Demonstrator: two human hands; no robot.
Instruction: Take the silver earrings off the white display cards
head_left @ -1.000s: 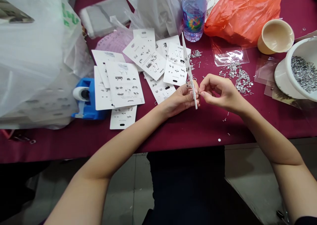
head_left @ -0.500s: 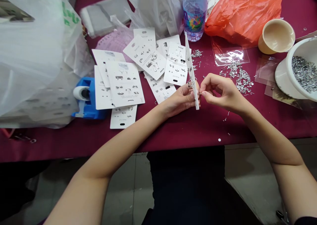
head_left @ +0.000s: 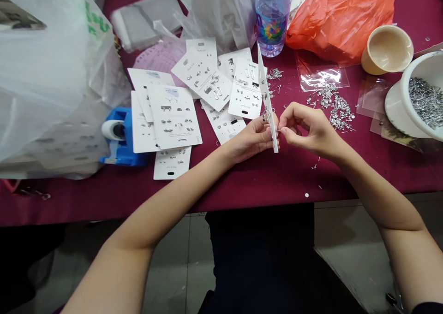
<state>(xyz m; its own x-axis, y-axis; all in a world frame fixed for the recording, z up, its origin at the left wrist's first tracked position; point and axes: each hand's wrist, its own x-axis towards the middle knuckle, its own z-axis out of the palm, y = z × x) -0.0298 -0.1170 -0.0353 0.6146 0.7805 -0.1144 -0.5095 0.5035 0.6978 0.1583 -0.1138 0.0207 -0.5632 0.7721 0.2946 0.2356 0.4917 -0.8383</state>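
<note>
My left hand [head_left: 252, 139] grips a white earring card [head_left: 266, 96] that stands on edge over the maroon table [head_left: 242, 180], seen almost edge-on. My right hand [head_left: 308, 128] is pinched at the card's right face, its fingertips pressed together on something too small to name. Several finished white cards with earrings [head_left: 175, 115] lie spread to the left of my hands. A heap of small silver earring parts [head_left: 337, 109] lies just beyond my right hand.
A blue tape dispenser [head_left: 119, 136] and big white plastic bags [head_left: 44, 79] fill the left. At the back stand a water bottle [head_left: 272, 21], an orange bag [head_left: 341, 16] and a beige cup [head_left: 386, 49]. A white bowl of silver parts [head_left: 420, 99] sits far right.
The card has turned a little more upright in my left hand. Both hands stay almost where they were.
</note>
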